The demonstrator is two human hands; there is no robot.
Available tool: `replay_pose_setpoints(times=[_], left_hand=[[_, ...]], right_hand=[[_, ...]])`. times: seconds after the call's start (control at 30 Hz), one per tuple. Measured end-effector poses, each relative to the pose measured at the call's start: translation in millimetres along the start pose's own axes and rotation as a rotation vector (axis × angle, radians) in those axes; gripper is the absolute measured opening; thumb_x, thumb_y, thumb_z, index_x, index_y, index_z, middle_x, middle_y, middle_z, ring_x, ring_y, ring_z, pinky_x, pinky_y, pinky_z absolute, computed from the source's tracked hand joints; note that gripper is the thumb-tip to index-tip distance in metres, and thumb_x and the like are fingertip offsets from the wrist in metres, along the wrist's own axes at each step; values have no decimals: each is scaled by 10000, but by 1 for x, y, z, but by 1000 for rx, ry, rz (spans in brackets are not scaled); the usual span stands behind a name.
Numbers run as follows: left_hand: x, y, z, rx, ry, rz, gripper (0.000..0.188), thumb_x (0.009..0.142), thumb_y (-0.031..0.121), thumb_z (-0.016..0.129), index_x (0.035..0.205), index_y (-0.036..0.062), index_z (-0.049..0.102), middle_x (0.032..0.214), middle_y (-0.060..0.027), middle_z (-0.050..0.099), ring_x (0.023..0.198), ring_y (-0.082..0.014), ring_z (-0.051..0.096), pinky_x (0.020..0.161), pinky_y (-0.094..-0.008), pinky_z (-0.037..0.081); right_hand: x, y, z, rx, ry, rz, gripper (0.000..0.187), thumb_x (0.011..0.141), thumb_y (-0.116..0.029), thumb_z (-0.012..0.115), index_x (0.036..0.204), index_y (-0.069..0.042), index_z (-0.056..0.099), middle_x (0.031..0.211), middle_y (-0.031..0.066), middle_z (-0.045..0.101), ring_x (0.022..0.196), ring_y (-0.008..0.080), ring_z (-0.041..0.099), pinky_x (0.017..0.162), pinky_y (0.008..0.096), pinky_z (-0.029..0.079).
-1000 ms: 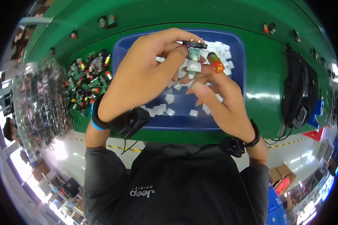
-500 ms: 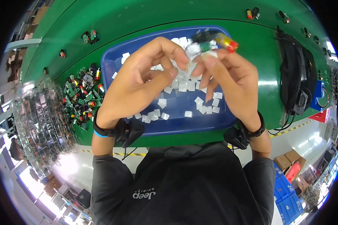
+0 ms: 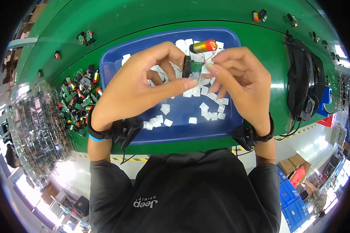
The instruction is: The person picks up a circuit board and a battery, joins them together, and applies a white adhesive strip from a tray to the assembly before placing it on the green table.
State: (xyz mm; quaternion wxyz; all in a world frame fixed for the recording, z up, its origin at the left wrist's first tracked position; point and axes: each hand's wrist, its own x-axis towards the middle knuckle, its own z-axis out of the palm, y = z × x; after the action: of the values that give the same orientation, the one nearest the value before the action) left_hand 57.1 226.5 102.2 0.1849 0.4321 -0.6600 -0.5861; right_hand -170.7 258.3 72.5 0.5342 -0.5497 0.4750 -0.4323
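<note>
Right above the blue tray [image 3: 179,110], gripping the small circuit assembly [image 3: 197,66] by its black disc [image 3: 187,66] between thumb and fingers of the left hand [image 3: 140,87]! Up top, wired on and lying sideways, a gold battery cell [image 3: 203,47] with a red end. In close at the wires with the right hand [image 3: 243,75], thumb and fingertips bunched, impossible to tell on what. Below, strewn about the tray, white squares [image 3: 192,120]. Off left on the green tabletop [image 3: 266,50], more circuit boards [image 3: 79,95], heaped.
</note>
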Motion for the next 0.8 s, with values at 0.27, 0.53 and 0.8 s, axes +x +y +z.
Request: replay_pose_setpoints(times=[0.27, 0.53, 0.8], left_hand=[[1, -1, 2, -182, -25, -93, 333, 904, 68, 728, 1202, -25, 613, 1135, -93, 642, 881, -108, 607, 652, -243, 554], [7, -10, -2, -305, -50, 54, 325, 919, 35, 694, 1215, -60, 600, 1207, -138, 647, 893, -124, 629, 652, -255, 585], [3, -12, -1, -323, 36, 87, 258, 915, 46, 703, 1141, -48, 621, 1106, -119, 667, 904, -125, 653, 658, -262, 594]], right_hand=[[-1, 1, -5, -182, -178, 29, 160, 958, -26, 660, 1093, 16, 584, 829, 65, 698, 656, 75, 646, 506, 208, 479], [-2, 6, -7, -300, -192, -129, 141, 970, -28, 640, 1079, 12, 560, 791, 52, 685, 646, 82, 624, 529, 209, 461], [-1, 0, -32, -33, -516, 19, 172, 967, -44, 626, 1117, 20, 570, 1047, 118, 670, 844, 126, 606, 757, 287, 506]])
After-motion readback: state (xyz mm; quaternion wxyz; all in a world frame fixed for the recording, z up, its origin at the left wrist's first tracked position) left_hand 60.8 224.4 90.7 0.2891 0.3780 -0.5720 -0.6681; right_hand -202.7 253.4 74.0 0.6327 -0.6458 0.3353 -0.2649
